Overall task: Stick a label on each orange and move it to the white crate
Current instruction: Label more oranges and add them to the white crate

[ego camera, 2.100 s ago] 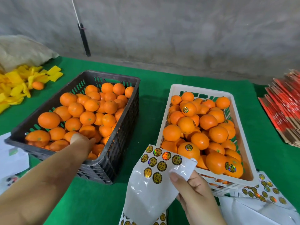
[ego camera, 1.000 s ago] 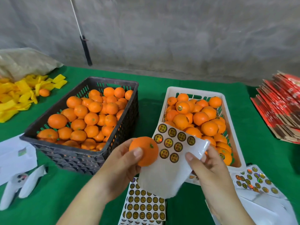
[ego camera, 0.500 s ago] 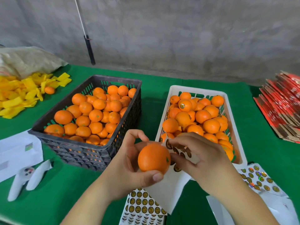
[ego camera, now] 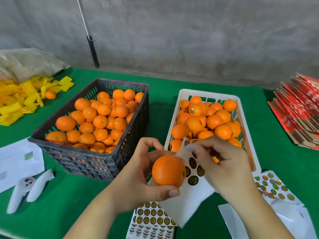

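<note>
Green-covered tabletop [ego camera: 172,87] runs to a grey concrete wall along its far edge.

Black crate [ego camera: 103,163], left of centre, heaped with unlabelled oranges. White crate [ego camera: 183,102] just right of it, a narrow strip of green between them; also heaped with oranges, one near its far left corner showing a round gold label.

Stack of red flat cartons [ego camera: 296,111] at the right edge. Pile of yellow wrappers [ego camera: 19,100] at the far left edge, a lone orange lying on it, a pale sack behind.

White papers [ego camera: 19,161] at the left edge, near the black crate's near corner. A white handheld controller [ego camera: 25,192] lies just in front of them.

More sticker sheets on the near edge: one [ego camera: 151,218] under the hands, another [ego camera: 274,187] at the near right, beside the white crate's near corner.

Left hand [ego camera: 138,183] grips the orange [ego camera: 168,169], thumb curled under it, fingers round the far side. The fruit is held in the air above the near edge, in front of the gap between the crates, touching the held sheet.

Right hand [ego camera: 222,163] fingers curled, pinching at the held sticker sheet [ego camera: 188,192] just right of the orange. Fingertips blurred; cannot tell whether a label has come away. Sheet droops between the hands, dark gold round labels showing beside the fruit.
</note>
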{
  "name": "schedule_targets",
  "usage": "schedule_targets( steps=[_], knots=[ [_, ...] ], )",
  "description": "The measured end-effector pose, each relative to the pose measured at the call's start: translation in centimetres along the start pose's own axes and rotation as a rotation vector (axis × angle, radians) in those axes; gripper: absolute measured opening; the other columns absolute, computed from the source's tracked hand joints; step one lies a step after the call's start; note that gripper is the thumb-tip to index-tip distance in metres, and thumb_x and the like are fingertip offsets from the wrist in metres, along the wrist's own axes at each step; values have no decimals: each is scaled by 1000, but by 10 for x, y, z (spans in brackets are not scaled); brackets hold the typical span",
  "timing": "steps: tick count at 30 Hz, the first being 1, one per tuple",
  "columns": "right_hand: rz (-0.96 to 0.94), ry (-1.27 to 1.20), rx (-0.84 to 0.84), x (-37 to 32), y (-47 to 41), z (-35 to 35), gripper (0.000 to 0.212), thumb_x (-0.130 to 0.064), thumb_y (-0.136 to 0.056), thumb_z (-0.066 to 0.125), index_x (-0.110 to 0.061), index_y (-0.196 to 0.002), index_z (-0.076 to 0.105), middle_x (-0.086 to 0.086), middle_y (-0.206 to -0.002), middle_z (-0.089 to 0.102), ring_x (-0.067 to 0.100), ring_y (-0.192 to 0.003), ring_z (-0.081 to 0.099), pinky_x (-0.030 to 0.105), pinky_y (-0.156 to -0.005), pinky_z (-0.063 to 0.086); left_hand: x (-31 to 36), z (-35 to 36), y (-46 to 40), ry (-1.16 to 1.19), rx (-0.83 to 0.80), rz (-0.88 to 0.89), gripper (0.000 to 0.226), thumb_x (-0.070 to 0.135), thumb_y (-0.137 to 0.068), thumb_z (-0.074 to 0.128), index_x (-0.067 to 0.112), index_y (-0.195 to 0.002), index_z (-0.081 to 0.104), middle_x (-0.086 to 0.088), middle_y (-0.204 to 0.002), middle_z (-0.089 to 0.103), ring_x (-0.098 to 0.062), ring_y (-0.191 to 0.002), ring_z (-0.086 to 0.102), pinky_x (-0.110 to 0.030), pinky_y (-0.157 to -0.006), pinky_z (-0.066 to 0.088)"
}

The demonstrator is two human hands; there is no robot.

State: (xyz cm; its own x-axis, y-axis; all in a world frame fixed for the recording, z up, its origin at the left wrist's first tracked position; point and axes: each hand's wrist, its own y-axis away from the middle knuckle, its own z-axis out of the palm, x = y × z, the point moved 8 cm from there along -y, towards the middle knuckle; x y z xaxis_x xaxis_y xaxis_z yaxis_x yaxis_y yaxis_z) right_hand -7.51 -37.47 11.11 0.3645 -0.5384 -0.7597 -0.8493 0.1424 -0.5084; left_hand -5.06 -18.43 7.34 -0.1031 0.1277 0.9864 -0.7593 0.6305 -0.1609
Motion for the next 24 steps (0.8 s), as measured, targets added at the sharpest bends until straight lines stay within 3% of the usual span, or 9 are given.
schedule_targets(
  steps=[3, 5, 8, 10, 12, 15, 18, 20, 24],
  knots=[
    [-194, 87, 103, -30, 4, -4, 13, -32, -102, 64, -28, -100, 77, -8, -90, 71, 10, -82, 66, 19, -72, 50, -5, 0, 0, -5, 15, -29, 77, 27, -78, 92, 35, -129, 35, -11, -137, 64, -35, -122, 65, -35, -88, 58],
    [-363, 172, -97, -45, 12, 16, 27, -33, -105, 57, -17, -105, 79, -5, -100, 69, 7, -90, 63, 12, -77, 46, -9, 1, 0, 30, 1, -58, 77, 29, -78, 92, 36, -131, 37, -12, -132, 65, -34, -115, 69, -35, -87, 57],
    [-324, 139, -372, -37, 18, 24, 30, -29, -102, 58, -20, -126, 74, -8, -114, 62, 2, -100, 60, 15, -81, 46, -14, 3, 0, 82, -4, -103, 75, 33, -77, 92, 39, -131, 41, -15, -128, 67, -36, -110, 71, -39, -88, 58],
    [-251, 195, -499, -25, 27, 28, 51, -39, -94, 64, -34, -145, 58, -16, -132, 52, 4, -116, 57, 18, -89, 48, -18, 4, -1, 133, 31, -131, 71, 42, -76, 91, 39, -130, 44, -18, -127, 67, -39, -110, 70, -42, -90, 58],
    [-202, 261, -541, -14, 34, 35, 69, -56, -84, 69, -48, -146, 40, -26, -141, 38, 0, -125, 51, 23, -93, 51, -23, 9, -2, 162, 50, -160, 74, 54, -75, 87, 38, -133, 45, -17, -127, 68, -39, -111, 70, -40, -91, 58],
    [-129, 118, -411, -5, 34, 38, 69, -60, -74, 78, -53, -133, 43, -29, -139, 39, 4, -125, 53, 22, -92, 51, -28, 25, -6, 223, -54, -180, 91, 48, -77, 85, 32, -151, 34, -17, -137, 62, -38, -119, 66, -42, -97, 56],
    [64, -264, -229, 10, 31, 26, 80, -56, -65, 93, -48, -133, 53, -16, -135, 54, 12, -117, 63, 22, -84, 56, -36, 35, -10, 367, -135, -173, 100, 3, -83, 81, 32, -160, 23, -20, -146, 57, -42, -127, 60, -47, -103, 51],
    [182, -482, -121, 24, 24, 16, 84, -58, -59, 98, -45, -132, 56, -10, -127, 63, 15, -108, 69, 27, -78, 61, -51, 28, -11, 409, -51, -237, 93, -10, -90, 71, 32, -159, 26, -28, -138, 61, -46, -124, 63, -50, -102, 52],
    [151, -75, -29, 47, -26, -15, 76, -35, -72, 96, -60, -126, 48, -19, -131, 50, 18, -111, 64, 29, -82, 56, -75, 14, -7, 476, 40, -318, 75, 2, -91, 75, 22, -155, 42, -25, -144, 59, -47, -128, 60, -53, -102, 53]
  ],
)
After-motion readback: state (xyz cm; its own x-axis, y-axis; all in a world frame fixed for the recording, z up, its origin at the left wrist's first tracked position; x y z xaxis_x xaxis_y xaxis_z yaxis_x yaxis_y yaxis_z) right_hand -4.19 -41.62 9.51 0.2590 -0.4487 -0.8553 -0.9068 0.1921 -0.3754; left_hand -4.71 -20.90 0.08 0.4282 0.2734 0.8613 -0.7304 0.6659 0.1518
